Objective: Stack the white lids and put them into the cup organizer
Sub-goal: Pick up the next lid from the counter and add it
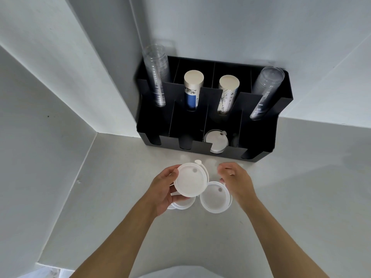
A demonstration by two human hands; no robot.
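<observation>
My left hand [160, 192] grips a small stack of white lids [190, 179], tilted up above the counter. Under that hand more white lids [183, 204] lie on the counter. Another white lid stack [215, 197] rests on the counter just right of them. My right hand [234, 180] hovers beside that stack, fingers curled and apart, holding nothing. The black cup organizer [261, 141] stands against the wall beyond my hands. One of its front slots holds white lids [215, 140].
The organizer's back slots hold two stacks of clear cups [157, 77] [265, 91] and two stacks of paper cups [193, 87] [227, 93]. White walls close in on the left and behind. The pale counter [301, 197] stretches to the right.
</observation>
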